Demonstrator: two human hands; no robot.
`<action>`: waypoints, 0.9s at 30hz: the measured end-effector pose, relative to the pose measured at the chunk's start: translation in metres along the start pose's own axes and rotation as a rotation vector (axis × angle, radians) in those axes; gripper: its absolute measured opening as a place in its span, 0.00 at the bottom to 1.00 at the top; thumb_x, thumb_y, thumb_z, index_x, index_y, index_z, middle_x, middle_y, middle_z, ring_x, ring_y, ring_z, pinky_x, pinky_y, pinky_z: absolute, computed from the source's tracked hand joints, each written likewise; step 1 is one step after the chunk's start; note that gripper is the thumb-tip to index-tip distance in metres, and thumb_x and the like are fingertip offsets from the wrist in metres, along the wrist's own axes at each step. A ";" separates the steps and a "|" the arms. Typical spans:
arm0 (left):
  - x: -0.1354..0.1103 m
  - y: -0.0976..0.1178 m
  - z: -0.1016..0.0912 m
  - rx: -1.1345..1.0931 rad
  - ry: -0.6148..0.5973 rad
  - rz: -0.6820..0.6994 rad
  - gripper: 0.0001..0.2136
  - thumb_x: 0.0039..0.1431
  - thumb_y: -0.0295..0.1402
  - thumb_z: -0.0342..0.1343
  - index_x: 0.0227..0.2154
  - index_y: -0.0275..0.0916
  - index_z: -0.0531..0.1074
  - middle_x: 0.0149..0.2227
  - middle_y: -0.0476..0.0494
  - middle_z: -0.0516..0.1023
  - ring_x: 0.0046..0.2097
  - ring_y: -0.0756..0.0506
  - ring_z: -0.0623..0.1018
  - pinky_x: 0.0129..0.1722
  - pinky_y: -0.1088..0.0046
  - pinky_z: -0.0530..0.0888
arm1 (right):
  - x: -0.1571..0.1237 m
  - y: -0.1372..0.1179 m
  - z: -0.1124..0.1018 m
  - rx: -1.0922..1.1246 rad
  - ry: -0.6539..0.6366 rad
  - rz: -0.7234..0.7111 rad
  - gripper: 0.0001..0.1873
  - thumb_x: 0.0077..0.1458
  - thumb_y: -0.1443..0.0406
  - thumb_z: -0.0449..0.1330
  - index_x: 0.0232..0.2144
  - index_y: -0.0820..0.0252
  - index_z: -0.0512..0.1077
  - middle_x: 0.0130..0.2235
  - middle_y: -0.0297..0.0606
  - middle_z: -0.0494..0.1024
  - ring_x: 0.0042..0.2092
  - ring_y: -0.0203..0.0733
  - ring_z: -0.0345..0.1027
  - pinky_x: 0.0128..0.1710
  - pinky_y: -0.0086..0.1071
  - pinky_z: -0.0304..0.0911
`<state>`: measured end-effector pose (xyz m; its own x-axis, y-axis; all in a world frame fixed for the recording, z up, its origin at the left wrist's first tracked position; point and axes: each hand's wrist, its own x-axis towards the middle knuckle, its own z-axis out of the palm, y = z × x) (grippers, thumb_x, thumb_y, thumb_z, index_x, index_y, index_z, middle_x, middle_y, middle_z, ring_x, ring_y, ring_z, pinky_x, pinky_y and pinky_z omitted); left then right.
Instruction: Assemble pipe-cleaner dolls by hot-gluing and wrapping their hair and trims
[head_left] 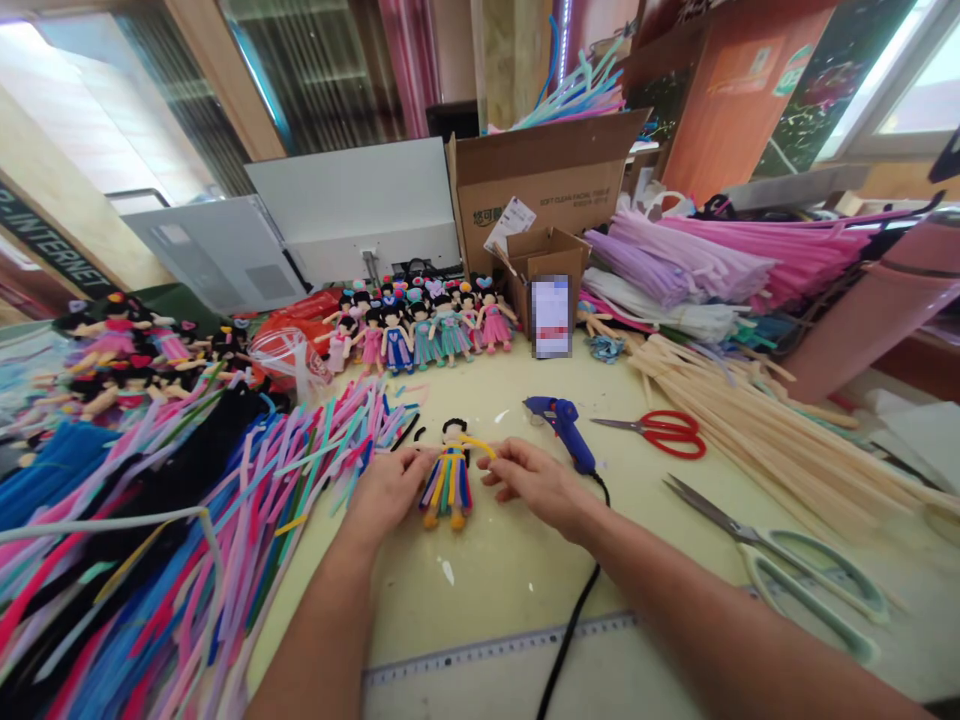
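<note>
A small pipe-cleaner doll (pixel 448 482) with black hair and a striped skirt of several colours stands out in the middle of the table. My left hand (pixel 391 490) pinches it at its left side, near the arm. From the doll's shoulder a yellow pipe cleaner (pixel 477 443) sticks out to the right. Its free end is between the thumb and fingers of my right hand (pixel 531 482). Just beyond that hand lies a blue glue gun (pixel 568 432), its black cord running toward me.
Red-handled scissors (pixel 671 434) and green-handled scissors (pixel 780 560) lie to the right, by beige pipe cleaners (pixel 765 440). Coloured pipe cleaners (pixel 247 500) cover the left. Finished dolls (pixel 420 330) line the back, beside a cardboard box (pixel 559 258) and a phone (pixel 552 315).
</note>
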<state>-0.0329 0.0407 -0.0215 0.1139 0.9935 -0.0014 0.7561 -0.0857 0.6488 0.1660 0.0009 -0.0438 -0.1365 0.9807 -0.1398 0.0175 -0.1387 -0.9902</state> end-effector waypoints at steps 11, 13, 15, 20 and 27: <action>-0.002 0.005 0.021 -0.556 -0.075 -0.043 0.16 0.41 0.37 0.63 0.33 0.38 0.67 0.24 0.53 0.73 0.25 0.49 0.73 0.26 0.73 0.68 | 0.003 0.007 0.004 0.010 -0.049 -0.153 0.06 0.54 0.65 0.54 0.26 0.58 0.62 0.28 0.31 0.69 0.32 0.35 0.64 0.36 0.32 0.63; -0.003 0.008 0.025 -0.595 0.009 -0.003 0.17 0.40 0.36 0.64 0.32 0.39 0.65 0.25 0.54 0.71 0.27 0.49 0.73 0.27 0.73 0.69 | 0.002 0.005 0.003 0.002 -0.037 -0.264 0.05 0.55 0.64 0.53 0.27 0.58 0.62 0.32 0.33 0.72 0.34 0.36 0.65 0.38 0.33 0.64; -0.004 0.012 0.028 -0.643 0.059 0.018 0.17 0.40 0.34 0.65 0.31 0.40 0.64 0.26 0.54 0.71 0.28 0.49 0.73 0.29 0.74 0.70 | 0.000 0.001 0.002 -0.015 -0.013 -0.370 0.06 0.57 0.63 0.53 0.29 0.58 0.62 0.37 0.37 0.74 0.38 0.38 0.67 0.39 0.33 0.64; -0.010 0.022 0.027 -0.740 0.017 0.023 0.22 0.42 0.35 0.64 0.41 0.37 0.66 0.35 0.47 0.75 0.33 0.47 0.75 0.31 0.71 0.73 | -0.006 -0.004 0.003 -0.080 0.071 -0.504 0.06 0.58 0.63 0.52 0.29 0.58 0.63 0.44 0.41 0.75 0.42 0.40 0.69 0.42 0.35 0.65; -0.013 0.024 0.025 -0.728 0.050 0.022 0.21 0.40 0.37 0.65 0.39 0.37 0.69 0.32 0.48 0.75 0.31 0.47 0.74 0.30 0.70 0.72 | -0.009 -0.004 0.003 -0.138 0.107 -0.570 0.06 0.60 0.65 0.51 0.30 0.57 0.63 0.43 0.41 0.76 0.43 0.40 0.69 0.42 0.35 0.66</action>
<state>-0.0003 0.0238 -0.0246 0.0815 0.9958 0.0410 0.1319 -0.0516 0.9899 0.1642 -0.0077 -0.0384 -0.0613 0.9048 0.4214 0.1004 0.4256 -0.8993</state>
